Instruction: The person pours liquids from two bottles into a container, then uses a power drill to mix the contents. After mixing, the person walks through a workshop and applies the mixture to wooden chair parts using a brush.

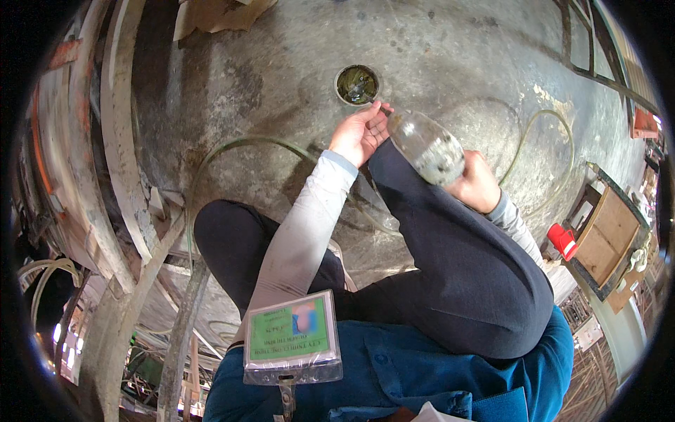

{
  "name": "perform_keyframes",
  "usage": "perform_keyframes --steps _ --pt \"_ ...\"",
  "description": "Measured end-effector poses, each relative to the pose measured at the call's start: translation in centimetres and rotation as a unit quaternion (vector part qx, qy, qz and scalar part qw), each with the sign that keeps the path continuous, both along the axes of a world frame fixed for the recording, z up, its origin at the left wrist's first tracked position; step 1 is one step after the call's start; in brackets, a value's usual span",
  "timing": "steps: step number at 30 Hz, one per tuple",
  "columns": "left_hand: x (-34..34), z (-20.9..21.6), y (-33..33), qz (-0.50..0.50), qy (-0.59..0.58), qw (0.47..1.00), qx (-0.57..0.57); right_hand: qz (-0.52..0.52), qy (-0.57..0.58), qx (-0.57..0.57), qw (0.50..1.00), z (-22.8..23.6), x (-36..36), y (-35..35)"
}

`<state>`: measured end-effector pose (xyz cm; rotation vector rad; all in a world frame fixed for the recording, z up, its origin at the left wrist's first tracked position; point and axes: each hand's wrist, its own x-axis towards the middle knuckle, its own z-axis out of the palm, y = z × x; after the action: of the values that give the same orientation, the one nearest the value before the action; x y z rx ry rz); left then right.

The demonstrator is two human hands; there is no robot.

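Observation:
My right hand (478, 184) is closed round the broad end of a clear, rounded, bottle-like vessel (427, 146), which lies tilted over my raised right knee. Pale, speckled patches show through or on its wall; I cannot tell which. Its narrow end points toward my left hand (360, 133). There the fingers are curled, with the thumb pressed on a dark thin piece (385, 111) at that end. Whether this piece belongs to the vessel is unclear. Just beyond my left fingertips, a small round bowl (337, 86) of dark greenish liquid stands on the floor.
Pale hoses (562, 121) loop over the stained concrete floor (281, 84). Rough beams and a frame (119, 141) stand close on the left. At the right are a red object (562, 241) and a wooden-panelled box (608, 239). Torn cardboard (221, 14) lies at the far edge.

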<state>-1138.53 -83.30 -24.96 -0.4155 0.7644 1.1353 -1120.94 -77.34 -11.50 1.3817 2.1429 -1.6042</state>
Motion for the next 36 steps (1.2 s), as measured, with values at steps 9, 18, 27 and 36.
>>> perform_keyframes --steps 9,18,27,36 --pt "-5.4 4.6 -2.2 0.167 -0.174 0.964 0.114 -0.009 -0.014 0.03 0.999 0.5 -2.2 0.8" --pt "-7.0 5.8 -2.3 0.198 -0.157 0.949 0.189 0.026 -0.028 0.049 0.998 -0.1 -2.8 -0.1" --pt "-8.3 5.0 -2.9 0.2 -0.104 0.957 0.182 0.052 -0.031 0.1 0.993 -0.6 -3.0 -0.4" --pt "-9.9 5.6 -3.6 0.257 -0.127 0.939 0.191 0.061 0.014 0.065 0.996 -1.4 -1.8 -0.9"
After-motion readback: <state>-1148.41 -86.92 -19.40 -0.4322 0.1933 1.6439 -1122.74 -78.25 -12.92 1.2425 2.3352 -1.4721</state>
